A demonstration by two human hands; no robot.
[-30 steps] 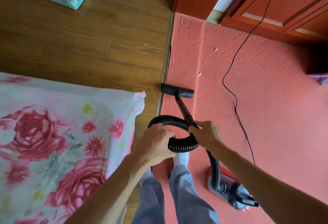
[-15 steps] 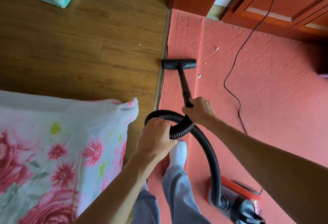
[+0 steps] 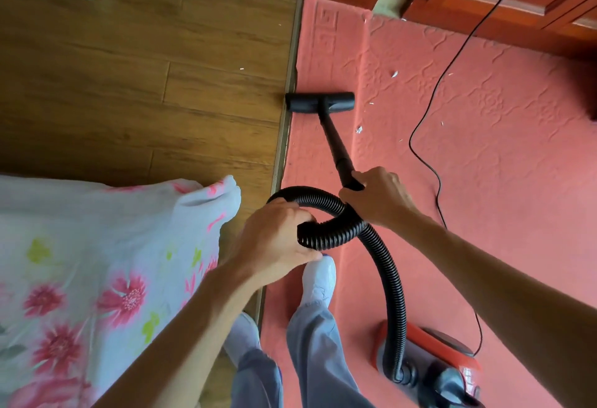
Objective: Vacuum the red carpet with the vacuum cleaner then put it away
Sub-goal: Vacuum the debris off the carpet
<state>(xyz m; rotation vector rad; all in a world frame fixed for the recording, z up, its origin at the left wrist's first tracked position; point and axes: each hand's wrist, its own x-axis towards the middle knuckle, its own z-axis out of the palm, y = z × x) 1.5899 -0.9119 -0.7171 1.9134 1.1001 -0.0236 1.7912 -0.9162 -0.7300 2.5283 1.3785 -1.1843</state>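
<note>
Head view: the vacuuming step is in hand. The right hand (image 3: 376, 196) is wrapped round the top of the black wand (image 3: 336, 143); the left hand (image 3: 274, 239) is closed on a loop of the ribbed hose (image 3: 326, 233). The floor nozzle (image 3: 319, 102) sits on the red carpet (image 3: 484, 165) beside the wooden floor (image 3: 145, 84). The vacuum cleaner (image 3: 433, 359) rests on the carpet near the person's feet. White scraps (image 3: 359, 130) lie right of the nozzle, so the next pass probably calls for steering rightward, clear of the power cord (image 3: 429, 110).
</note>
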